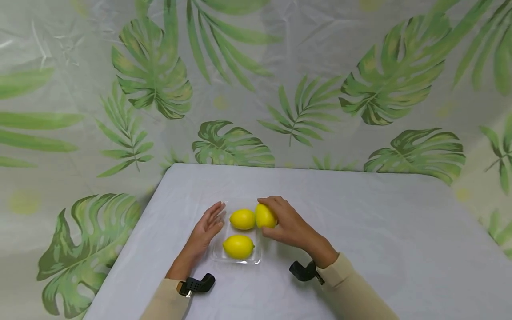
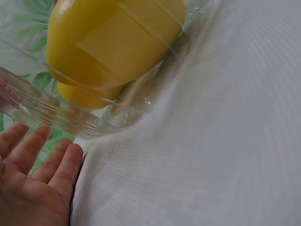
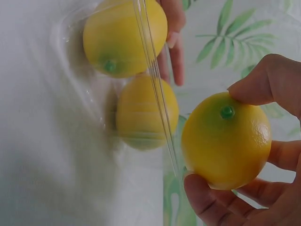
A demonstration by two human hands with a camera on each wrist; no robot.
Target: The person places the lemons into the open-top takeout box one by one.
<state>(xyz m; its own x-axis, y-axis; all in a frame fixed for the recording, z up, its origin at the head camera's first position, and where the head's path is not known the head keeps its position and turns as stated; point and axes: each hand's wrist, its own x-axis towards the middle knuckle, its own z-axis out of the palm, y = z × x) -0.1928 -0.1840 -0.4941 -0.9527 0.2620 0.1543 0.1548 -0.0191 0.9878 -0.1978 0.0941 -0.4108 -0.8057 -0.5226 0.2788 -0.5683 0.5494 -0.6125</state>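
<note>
While pinched by R hand (image 1: 289,224): lemon (image 1: 266,216), long axis upright-ish.

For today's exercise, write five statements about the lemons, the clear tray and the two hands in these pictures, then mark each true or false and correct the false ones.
1. The right hand holds a lemon in its grip. True.
2. Four lemons lie in the clear tray. False: two lie in it, the far lemon and the near lemon; the third is in the right hand.
3. The left hand grips a lemon. False: its fingers are straight, beside the tray's left edge.
4. The held lemon shows a green stem end. True.
5. The tablecloth is bright red. False: it is white.
</note>
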